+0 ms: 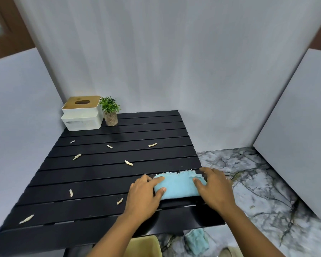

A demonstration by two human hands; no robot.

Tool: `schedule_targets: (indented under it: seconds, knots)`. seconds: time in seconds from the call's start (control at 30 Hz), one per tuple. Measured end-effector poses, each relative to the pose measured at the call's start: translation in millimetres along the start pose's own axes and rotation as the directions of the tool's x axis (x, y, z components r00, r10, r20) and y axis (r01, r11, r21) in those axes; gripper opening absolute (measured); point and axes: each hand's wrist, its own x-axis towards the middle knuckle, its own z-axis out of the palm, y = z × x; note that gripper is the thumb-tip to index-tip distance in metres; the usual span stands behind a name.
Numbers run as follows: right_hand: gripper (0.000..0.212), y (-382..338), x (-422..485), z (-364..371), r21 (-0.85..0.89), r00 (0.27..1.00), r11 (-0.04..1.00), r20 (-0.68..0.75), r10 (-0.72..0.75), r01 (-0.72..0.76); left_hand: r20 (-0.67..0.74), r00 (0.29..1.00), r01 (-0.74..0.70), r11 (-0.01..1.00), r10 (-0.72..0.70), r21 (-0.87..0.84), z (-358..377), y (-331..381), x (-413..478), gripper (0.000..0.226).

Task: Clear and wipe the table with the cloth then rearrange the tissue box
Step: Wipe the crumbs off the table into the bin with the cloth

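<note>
A folded light-blue cloth (pixel 179 186) lies near the right edge of the black slatted table (pixel 104 175). My left hand (pixel 144 195) grips its left end, thumb on top. My right hand (pixel 214 188) presses on its right end with fingers spread. Several pale snack crumbs lie scattered on the slats, such as a crumb (pixel 128 163) in the middle and another crumb (pixel 26 219) at the front left. A white tissue box (pixel 82 114) with a wooden lid stands at the far left corner.
A small potted plant (pixel 110 113) stands beside the tissue box. A yellow bin (pixel 145 246) sits below the table's front edge, with another blue cloth (pixel 196 240) on the marble floor (pixel 258 182). Grey panels surround the table.
</note>
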Motion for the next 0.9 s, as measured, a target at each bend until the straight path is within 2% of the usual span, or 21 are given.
schedule_targets:
  seconds: [0.07, 0.13, 0.17, 0.2, 0.23, 0.27, 0.3, 0.4, 0.47, 0.53, 0.6, 0.67, 0.7, 0.77, 0.83, 0.9]
  knots:
    - [0.045, 1.6, -1.0, 0.5, 0.063, 0.996, 0.997, 0.080, 0.040, -0.045, -0.018, 0.999, 0.046, 0.989, -0.049, -0.137, -1.2, 4.2, 0.4, 0.042]
    - [0.042, 3.2, -2.4, 0.4, 0.088, 0.996, 0.996, 0.084, 0.022, -0.030, -0.078, 0.992, 0.072, 0.951, -0.100, -0.300, -2.3, 8.1, 1.3, 0.045]
    - [0.034, 3.9, -2.4, -0.5, 0.129, 0.997, 0.991, 0.081, 0.017, -0.027, -0.076, 0.988, 0.094, 0.905, -0.138, -0.416, -2.9, 9.1, 1.8, 0.047]
    - [0.020, 4.6, -2.4, -3.2, 0.213, 0.995, 0.976, 0.092, 0.022, -0.041, -0.029, 0.986, 0.121, 0.831, -0.162, -0.543, -4.5, 9.3, 2.2, 0.050]
    - [0.016, 5.4, -2.5, -6.5, 0.317, 0.994, 0.946, 0.107, 0.030, -0.063, 0.049, 0.988, 0.143, 0.739, -0.148, -0.658, -7.4, 8.8, 1.2, 0.052]
    - [0.020, 7.9, -2.5, -9.8, 0.408, 0.992, 0.910, 0.119, 0.034, -0.080, 0.122, 0.989, 0.148, 0.663, -0.086, -0.734, -11.2, 7.7, -1.6, 0.054]
    - [0.023, 11.5, -2.6, -14.0, 0.479, 0.990, 0.873, 0.139, 0.025, -0.089, 0.174, 0.985, 0.129, 0.637, 0.009, -0.760, -15.4, 5.1, -5.4, 0.055]
    - [0.028, 21.3, -5.6, -26.9, 0.627, 0.970, 0.770, 0.238, -0.051, -0.113, 0.332, 0.902, 0.004, 0.764, 0.275, -0.645, -27.2, -6.7, -17.0, 0.061]
    - [0.027, 26.1, -6.9, -28.8, 0.639, 0.968, 0.757, 0.246, -0.037, -0.133, 0.417, 0.845, -0.077, 0.848, 0.335, -0.525, -32.6, -10.5, -21.5, 0.065]
    - [0.025, 28.0, -7.1, -24.1, 0.556, 0.979, 0.821, 0.202, 0.016, -0.129, 0.369, 0.872, -0.138, 0.883, 0.323, -0.448, -32.3, -8.1, -22.0, 0.062]
    - [0.017, 25.3, -5.7, -17.1, 0.403, 0.983, 0.911, 0.185, 0.016, -0.091, 0.212, 0.933, -0.207, 0.917, 0.290, -0.340, -26.1, -2.9, -20.2, 0.052]
    - [0.041, 21.5, -1.6, -9.1, 0.197, 0.974, 0.979, 0.226, -0.002, -0.044, 0.120, 0.965, -0.208, 0.958, 0.234, -0.197, -16.3, 1.3, -17.0, 0.036]
    - [0.052, 18.2, 0.5, -6.0, 0.109, 0.972, 0.994, 0.236, 0.004, -0.031, 0.105, 0.976, -0.174, 0.975, 0.189, -0.140, -10.7, 2.7, -14.9, 0.034]
    - [0.061, 11.3, 5.2, 0.3, -0.018, 0.973, 1.000, 0.229, 0.024, -0.021, 0.102, 0.990, -0.094, 0.994, 0.099, -0.056, -2.0, 4.9, -8.4, 0.038]
    - [0.059, 6.2, 11.7, 4.7, -0.058, 0.966, 0.998, 0.258, 0.033, -0.019, 0.103, 0.994, -0.045, 0.999, 0.043, 0.014, -0.2, 7.9, 2.4, 0.045]
    - [0.047, 1.1, 19.4, 4.8, -0.017, 0.960, 1.000, 0.280, 0.020, -0.016, 0.141, 0.990, -0.030, 0.997, 0.019, 0.073, -0.9, 8.8, 17.2, 0.052]
